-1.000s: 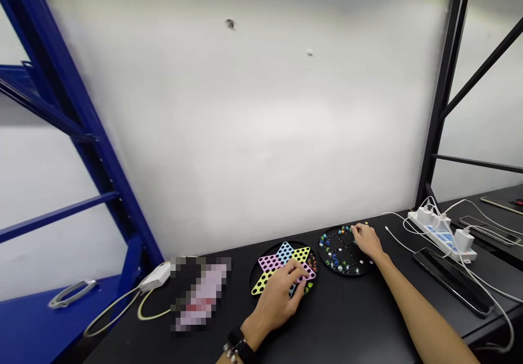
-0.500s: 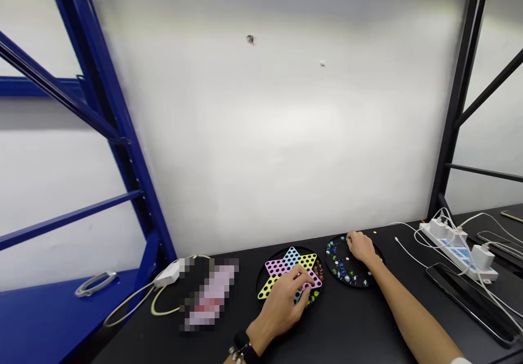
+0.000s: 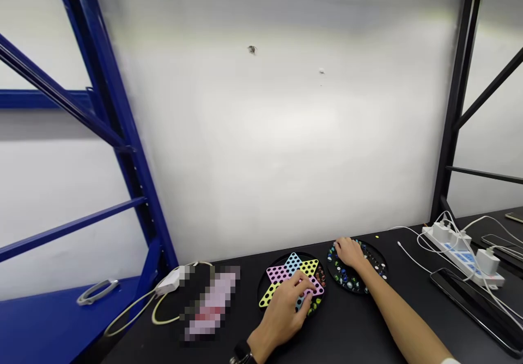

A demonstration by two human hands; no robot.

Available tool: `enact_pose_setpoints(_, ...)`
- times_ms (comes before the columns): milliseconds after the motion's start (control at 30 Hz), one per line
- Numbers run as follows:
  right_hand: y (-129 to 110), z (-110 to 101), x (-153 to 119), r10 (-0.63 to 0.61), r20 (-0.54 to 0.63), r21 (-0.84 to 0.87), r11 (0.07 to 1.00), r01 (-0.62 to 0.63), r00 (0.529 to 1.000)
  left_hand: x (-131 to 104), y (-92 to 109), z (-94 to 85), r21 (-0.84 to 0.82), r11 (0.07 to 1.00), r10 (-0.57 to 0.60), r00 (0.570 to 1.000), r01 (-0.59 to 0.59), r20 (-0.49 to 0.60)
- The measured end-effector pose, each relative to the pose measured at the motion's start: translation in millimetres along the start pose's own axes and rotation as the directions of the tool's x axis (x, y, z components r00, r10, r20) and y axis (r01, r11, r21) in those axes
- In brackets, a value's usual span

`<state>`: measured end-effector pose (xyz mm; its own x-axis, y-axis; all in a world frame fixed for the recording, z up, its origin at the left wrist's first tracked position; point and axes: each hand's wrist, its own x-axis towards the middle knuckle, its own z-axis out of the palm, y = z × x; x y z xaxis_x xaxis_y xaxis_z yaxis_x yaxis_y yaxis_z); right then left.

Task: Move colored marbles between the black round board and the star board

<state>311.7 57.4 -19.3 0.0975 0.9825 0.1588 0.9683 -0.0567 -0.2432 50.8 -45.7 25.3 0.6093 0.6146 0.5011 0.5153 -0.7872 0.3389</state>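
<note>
A round black Chinese checkers board (image 3: 276, 272) carries a star of pink, yellow and blue points with dark holes. Over its right half lies my left hand (image 3: 286, 301), its fingers bent and thumb tip close to them; whatever they hold is hidden. Brown-red marbles (image 3: 321, 277) and yellow-green marbles (image 3: 314, 305) sit along the board's right rim. To the right is a round black tray (image 3: 370, 285) with loose marbles, many blue, green or white. My right hand (image 3: 350, 253) reaches into its far left part, fingers curled down, tips too small to make out.
At right, a white power strip (image 3: 461, 255) with chargers and cables stands near a black phone (image 3: 476, 309). On the left are a white adapter (image 3: 169, 280) with a looped cable and a blurred pink item (image 3: 214, 304). A white wall (image 3: 286, 151) rises behind.
My right hand has moved left across the tray, uncovering marbles on its right side. My left hand stays on the board. The whole view has shifted slightly.
</note>
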Motion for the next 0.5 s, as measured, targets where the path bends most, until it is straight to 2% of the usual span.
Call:
enact_pose_setpoints(300,-5.9,4.6,-1.0,-0.097,0.036,-0.021,0.995,0.098,0.995,-0.1,-0.6,-1.0,0.018,1.000,-0.016,1.000,0.016,0.012)
enact_pose_setpoints(433,-3.4,3.5,-1.8,-0.091,0.077,0.001,0.996,0.092,0.993,0.2,-0.9,-1.1,0.018,1.000,-0.005,1.000,0.005,0.012)
enact_pose_setpoints(500,0.0,5.6,-0.3,-0.068,0.068,0.072,0.995,0.063,0.995,0.2,-0.9,-0.9,0.023,1.000,-0.003,1.000,0.003,0.004)
